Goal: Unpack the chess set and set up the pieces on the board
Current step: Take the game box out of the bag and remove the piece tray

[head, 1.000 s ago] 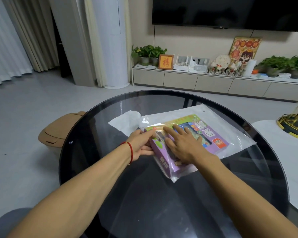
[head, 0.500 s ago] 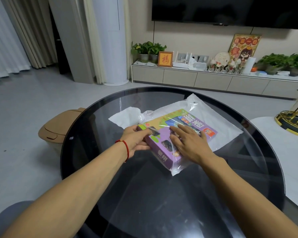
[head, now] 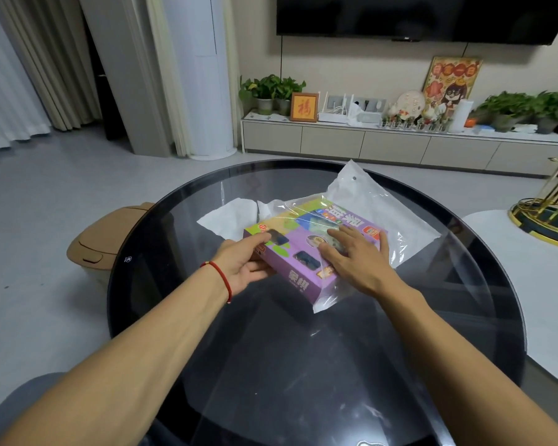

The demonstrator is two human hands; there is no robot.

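Box [head: 298, 257] half out of its plastic bag [head: 377, 207] on the glass worktop [head: 271, 365], your left hand [head: 244, 263] pinching its near corner, your right hand [head: 355, 257] lying flat on top, fingers straight.

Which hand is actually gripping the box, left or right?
The left hand, the one with the red wrist string: its thumb and fingers pinch the near-left end of the purple box. The right hand only lies flat on top, over the plastic bag.
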